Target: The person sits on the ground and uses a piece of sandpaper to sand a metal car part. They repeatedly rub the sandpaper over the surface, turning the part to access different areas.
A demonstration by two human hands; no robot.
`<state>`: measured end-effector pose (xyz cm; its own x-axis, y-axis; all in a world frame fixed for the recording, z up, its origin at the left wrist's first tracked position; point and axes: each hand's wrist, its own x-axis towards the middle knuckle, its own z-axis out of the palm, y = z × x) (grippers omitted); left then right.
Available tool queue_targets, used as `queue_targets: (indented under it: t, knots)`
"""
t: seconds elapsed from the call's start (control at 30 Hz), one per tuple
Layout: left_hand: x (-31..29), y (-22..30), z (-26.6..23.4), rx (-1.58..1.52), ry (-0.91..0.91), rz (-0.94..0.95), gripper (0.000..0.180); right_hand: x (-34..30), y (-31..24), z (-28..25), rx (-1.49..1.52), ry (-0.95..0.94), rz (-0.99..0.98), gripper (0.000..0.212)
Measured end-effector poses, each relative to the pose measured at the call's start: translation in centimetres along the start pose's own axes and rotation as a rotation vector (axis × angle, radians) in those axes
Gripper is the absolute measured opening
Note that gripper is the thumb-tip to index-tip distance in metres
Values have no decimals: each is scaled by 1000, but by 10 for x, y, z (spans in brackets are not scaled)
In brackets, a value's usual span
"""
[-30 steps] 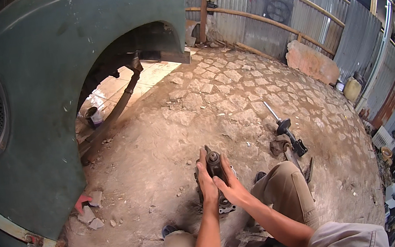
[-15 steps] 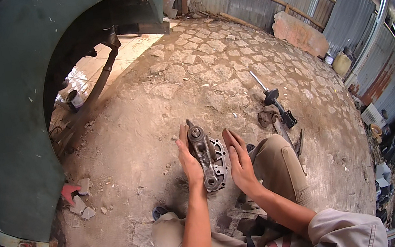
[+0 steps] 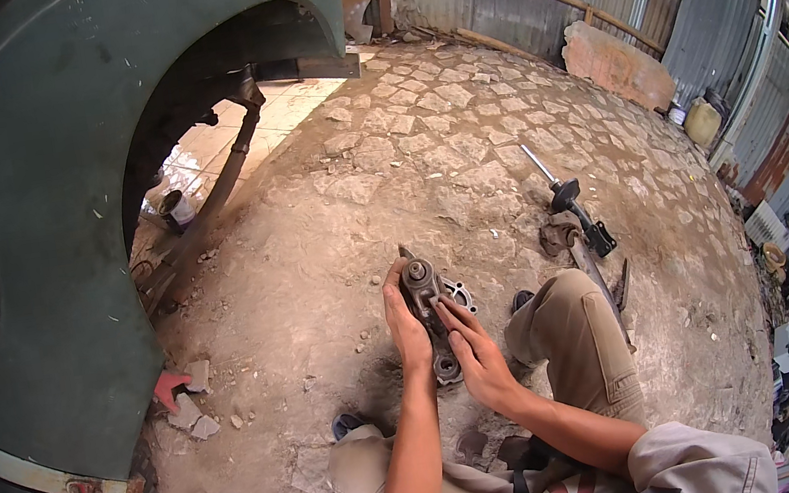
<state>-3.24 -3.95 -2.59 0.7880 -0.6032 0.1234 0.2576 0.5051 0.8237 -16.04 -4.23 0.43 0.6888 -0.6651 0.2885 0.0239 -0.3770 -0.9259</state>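
A grey cast-metal car part [image 3: 417, 278], with a round boss at its far end and a ring-shaped eye at its near end, is held upright in front of me. My left hand [image 3: 408, 330] is closed along its left side. My right hand [image 3: 476, 354] lies against its right side, fingers together, pressing a small flat brownish piece [image 3: 437, 303] on the metal. Most of that piece is hidden by the fingers. Behind the right fingers shows the edge of a metal plate with round holes [image 3: 462, 294]; whether it is joined to the part I cannot tell.
A strut shock absorber [image 3: 570, 200] lies on the stone paving to the right, beside a rusty metal piece [image 3: 556, 239] and a long metal bar [image 3: 603, 283]. A green car body [image 3: 41, 246] with an open wheel arch stands on the left. Broken stones [image 3: 191, 416] lie beneath it.
My right hand has moved left from beside the metal part onto its face, covering most of the holed plate. The whole view has shifted slightly.
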Motion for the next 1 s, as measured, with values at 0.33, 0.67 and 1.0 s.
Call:
queue_targets:
  t: [0.33, 0.67, 1.0]
  knots:
    - [6, -8, -4, 29, 35, 40, 65, 27, -3, -1, -44, -112, 138, 50]
    - [3, -2, 1, 25, 58, -14, 62, 43, 2, -1, -70, -65, 139, 52]
    - [5, 2, -2, 74, 38, 9, 64, 61, 20, -2, -2, -47, 130, 53]
